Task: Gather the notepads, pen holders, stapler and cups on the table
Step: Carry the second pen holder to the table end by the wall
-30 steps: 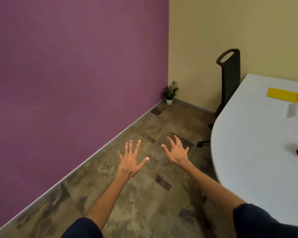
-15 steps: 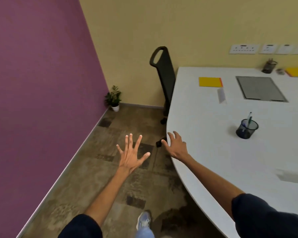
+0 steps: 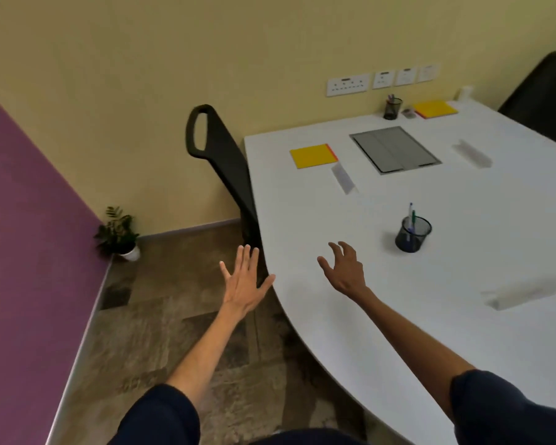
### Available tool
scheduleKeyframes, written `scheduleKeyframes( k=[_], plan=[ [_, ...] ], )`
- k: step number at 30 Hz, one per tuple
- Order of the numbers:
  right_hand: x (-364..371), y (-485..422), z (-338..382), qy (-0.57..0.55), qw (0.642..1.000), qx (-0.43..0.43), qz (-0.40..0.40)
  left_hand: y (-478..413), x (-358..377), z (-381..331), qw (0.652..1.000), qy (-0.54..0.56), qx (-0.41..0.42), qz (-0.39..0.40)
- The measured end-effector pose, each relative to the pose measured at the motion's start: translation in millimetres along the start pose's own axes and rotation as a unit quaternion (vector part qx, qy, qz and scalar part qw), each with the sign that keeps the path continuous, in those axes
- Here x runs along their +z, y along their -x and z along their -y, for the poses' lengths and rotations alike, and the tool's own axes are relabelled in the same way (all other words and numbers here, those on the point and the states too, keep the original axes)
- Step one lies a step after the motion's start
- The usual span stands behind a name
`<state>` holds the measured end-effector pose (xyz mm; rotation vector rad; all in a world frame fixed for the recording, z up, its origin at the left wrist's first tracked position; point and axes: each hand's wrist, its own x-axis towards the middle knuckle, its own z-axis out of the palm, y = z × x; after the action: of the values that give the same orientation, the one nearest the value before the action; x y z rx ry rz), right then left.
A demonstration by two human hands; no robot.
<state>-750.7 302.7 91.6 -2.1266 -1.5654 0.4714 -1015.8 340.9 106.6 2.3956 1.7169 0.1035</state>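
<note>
Two bare forearms, dark navy sleeves (image 3: 161,412) pushed up near elbows; left hand (image 3: 243,285), right hand (image 3: 345,273) bare, no rings.

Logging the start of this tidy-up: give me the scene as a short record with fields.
left hand: open, fingers spread, over the floor beside the white table
right hand: open, fingers loosely bent, empty, above the table
near holder: dark mesh pen holder with pens, upright, beyond the right hand, untouched
far holder: black mesh pen holder at the wall end
notepads: yellow square notepad near the black chair; second yellow notepad at the wall end
inset: grey rectangular panel in the tabletop
stapler, cups: cannot identify
</note>
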Motion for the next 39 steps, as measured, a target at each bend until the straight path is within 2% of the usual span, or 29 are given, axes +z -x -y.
scheduleKeyframes(
  k=[5, 13, 20, 23, 27, 31, 35, 39],
  plan=[
    [-12.5, -14.9, -39.5, -0.011, 0.996, 0.083, -0.032, -54.3, 10.0, -28.6, 0.998, 0.024, 0.057, 0.007],
    [-47.2, -61.0, -122.4, -0.033, 0.973, 0.214, -0.078, -136.5, 53.1, -114.5, 0.987, 0.022, 0.131, 0.095],
    [-91.0, -118.0, -199.9, -0.068, 0.948, 0.292, -0.106, -211.1, 76.9, -197.0, 0.980, 0.037, 0.179, 0.082],
    [-100.5, -139.5, -229.5, -0.088, 0.945, 0.301, -0.091, -244.5, 89.1, -232.1, 0.975, 0.038, 0.203, 0.083],
    [-102.6, -160.7, -263.7, -0.118, 0.951, 0.285, -0.031, -277.0, 99.9, -287.9, 0.963, -0.001, 0.248, 0.106],
    [-97.5, -175.8, -287.7, -0.164, 0.954, 0.252, 0.012, -299.4, 116.2, -331.0, 0.950, 0.079, 0.221, 0.203],
    [-92.3, -177.2, -292.0, -0.206, 0.952, 0.225, -0.016, -306.2, 132.0, -354.4, 0.916, 0.226, 0.155, 0.293],
    [-89.7, -171.7, -285.9, -0.237, 0.945, 0.220, -0.044, -296.4, 135.0, -358.9, 0.884, 0.348, 0.117, 0.290]
  ],
)
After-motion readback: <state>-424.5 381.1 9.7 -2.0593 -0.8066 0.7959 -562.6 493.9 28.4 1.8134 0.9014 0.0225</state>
